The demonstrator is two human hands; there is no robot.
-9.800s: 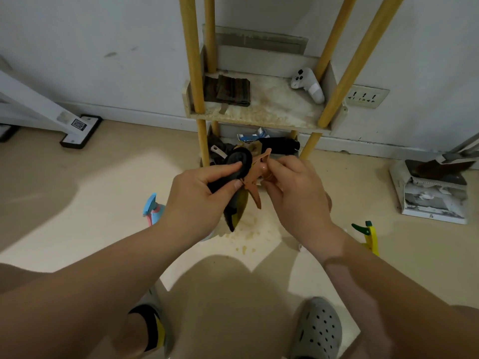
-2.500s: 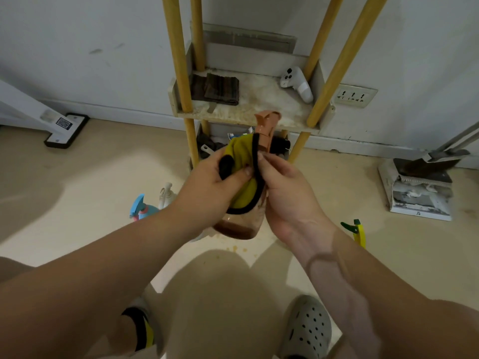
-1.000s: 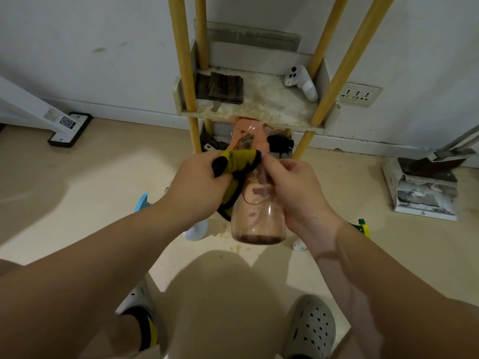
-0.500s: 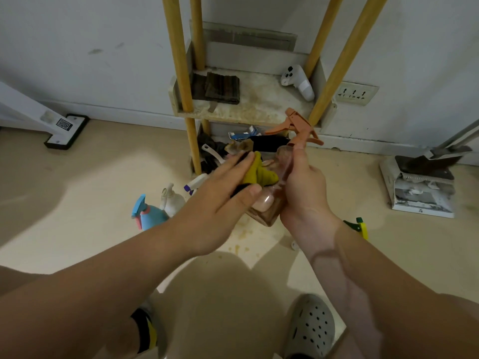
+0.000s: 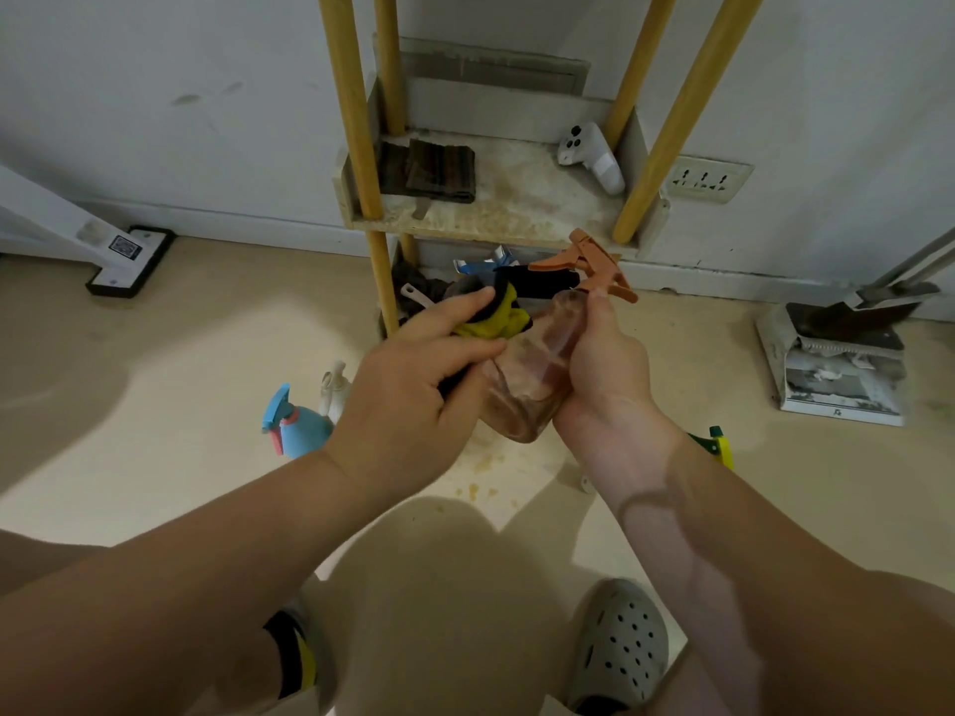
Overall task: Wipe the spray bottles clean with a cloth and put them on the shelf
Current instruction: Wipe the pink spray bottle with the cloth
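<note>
Curling in since half a second ago, the left hand's (image 5: 413,390) fingers now clutch the yellow-and-black cloth (image 5: 496,317) and press it against the side of the translucent pinkish plastic spray bottle (image 5: 532,374). That bottle hangs in the air before the shelf, tilted, with its orange trigger head (image 5: 589,263) up and to the right. The right hand (image 5: 604,364) is wrapped round its neck and shoulder.

Below, on the beige floor (image 5: 155,405), stands a blue spray bottle (image 5: 299,426) with a white spray bottle (image 5: 336,385) just beside it. A green-and-yellow sprayer (image 5: 715,444) peeks from behind the right wrist.

Behind, the stained shelf on yellow poles (image 5: 517,219) carries a dark folded cloth (image 5: 439,170) and a white controller (image 5: 594,155).
</note>
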